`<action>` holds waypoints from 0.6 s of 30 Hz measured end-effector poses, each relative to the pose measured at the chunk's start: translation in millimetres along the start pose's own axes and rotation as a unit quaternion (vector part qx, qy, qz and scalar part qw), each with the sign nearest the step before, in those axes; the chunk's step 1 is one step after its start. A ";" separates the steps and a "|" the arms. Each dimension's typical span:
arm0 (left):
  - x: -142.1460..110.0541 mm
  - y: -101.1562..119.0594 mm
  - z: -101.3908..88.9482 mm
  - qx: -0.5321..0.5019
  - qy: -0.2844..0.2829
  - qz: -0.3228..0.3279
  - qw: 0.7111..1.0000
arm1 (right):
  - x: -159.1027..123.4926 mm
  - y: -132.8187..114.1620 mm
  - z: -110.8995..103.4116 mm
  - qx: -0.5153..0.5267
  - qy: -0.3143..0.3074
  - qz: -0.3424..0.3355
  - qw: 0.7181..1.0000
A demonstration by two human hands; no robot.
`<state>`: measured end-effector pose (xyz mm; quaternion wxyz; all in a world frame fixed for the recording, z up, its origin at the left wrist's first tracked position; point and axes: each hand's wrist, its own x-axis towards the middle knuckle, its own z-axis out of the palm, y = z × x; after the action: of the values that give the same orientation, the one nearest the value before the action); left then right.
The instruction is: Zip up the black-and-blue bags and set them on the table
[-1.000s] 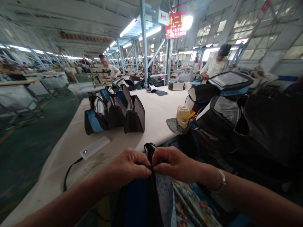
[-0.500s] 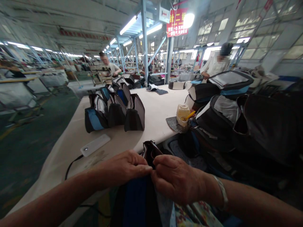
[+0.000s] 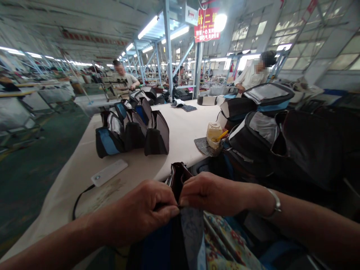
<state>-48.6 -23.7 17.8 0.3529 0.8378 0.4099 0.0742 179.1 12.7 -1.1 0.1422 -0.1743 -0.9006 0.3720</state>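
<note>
A black and dark-blue shoe upper (image 3: 156,243) hangs below my hands, its open top (image 3: 177,176) pointing away from me and showing a dark brown lining. My left hand (image 3: 147,206) pinches the edge of the upper between thumb and forefinger. From the other side, my right hand (image 3: 208,193) pinches the same edge, and the fingertips of both hands almost meet. A grey patterned inner face (image 3: 192,232) of the upper shows under my right hand. The lower part of the piece runs out of view.
Several uppers (image 3: 135,131) stand on the white-covered table (image 3: 182,129). A glue pot (image 3: 214,135) with a yellow-handled tool rests on a dark slab (image 3: 204,146). A white device (image 3: 109,172) with a cable lies left. More uppers (image 3: 253,146) pile up right. Two people work beyond.
My right hand has turned flatter and its wrist has risen, uncovering more of the grey inner face. My left hand has shifted slightly down, still pinching. The view has moved a little.
</note>
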 end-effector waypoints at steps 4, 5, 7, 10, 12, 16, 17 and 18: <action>-1.4 -0.7 5.9 0.045 0.017 0.017 0.999 | 0.5 4.8 12.6 -0.132 0.060 -0.148 0.978; -1.2 -1.2 7.5 0.050 0.019 0.022 0.998 | -0.5 5.9 15.9 -0.131 0.080 -0.163 0.975; 0.0 -1.9 10.4 0.053 0.028 0.020 0.998 | -3.0 6.8 17.9 -0.049 0.078 -0.126 0.988; 3.1 -2.1 13.9 0.083 0.062 0.013 0.995 | -5.0 5.6 9.7 0.139 0.002 0.043 0.989; 4.4 -1.8 13.4 0.103 0.079 0.005 0.992 | -3.5 4.9 3.1 0.201 -0.033 0.111 0.973; 2.9 -3.7 -3.1 0.008 0.032 -0.066 0.997 | 3.9 6.8 1.4 0.209 -0.043 0.108 0.971; 2.4 -5.7 -10.1 -0.034 0.004 -0.072 0.997 | 5.3 7.6 3.1 0.209 -0.037 0.097 0.972; 2.4 -8.3 -17.3 -0.075 -0.027 -0.066 0.995 | 6.2 8.4 4.9 0.209 -0.027 0.084 0.974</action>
<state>-59.5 -9.3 24.8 0.4299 0.7817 0.4481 0.0580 173.4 17.8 -9.7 0.1193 -0.2060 -0.7888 0.5668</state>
